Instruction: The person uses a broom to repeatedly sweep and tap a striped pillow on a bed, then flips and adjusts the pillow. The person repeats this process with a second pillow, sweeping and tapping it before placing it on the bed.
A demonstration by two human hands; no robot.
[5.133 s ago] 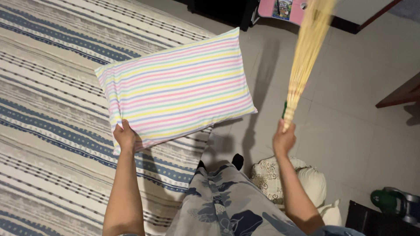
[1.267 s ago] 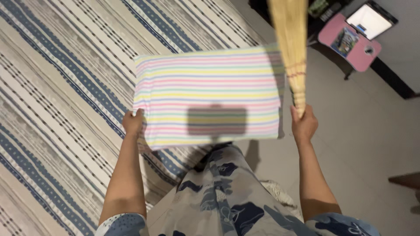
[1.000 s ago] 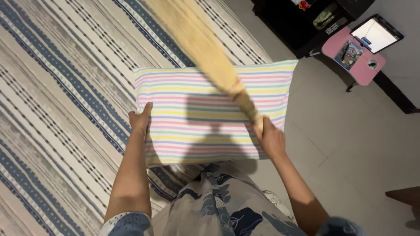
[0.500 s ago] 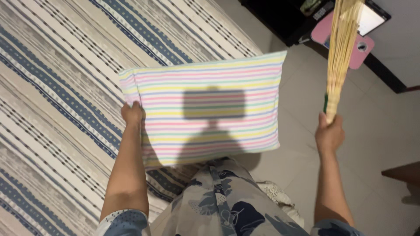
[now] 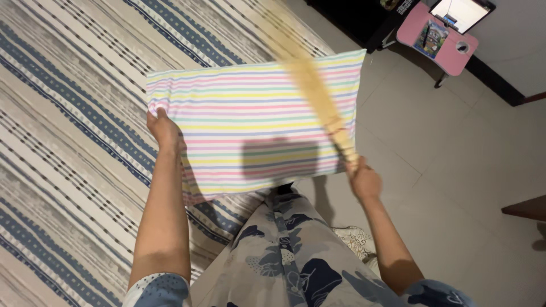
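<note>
I hold up a pillow (image 5: 250, 122) in a pastel rainbow-striped case, flat side toward me, above the bed's edge. My left hand (image 5: 164, 129) grips its left edge. My right hand (image 5: 364, 181) is shut on the handle of a straw broom (image 5: 310, 79). The broom is motion-blurred and lies diagonally across the pillow's right half, bristles pointing up and left. A dark rectangular shadow falls on the pillow's lower middle.
A bed with a grey and blue striped cover (image 5: 74, 113) fills the left side. Pale tiled floor (image 5: 455, 148) lies to the right. A small pink table (image 5: 438, 37) with a screen on it stands at the top right beside dark furniture. A wooden corner (image 5: 526, 207) pokes in at right.
Half a second ago the broom stood upright to the right of the pillow. Now it has swung left and down onto the pillow's face. My left hand keeps its grip.
</note>
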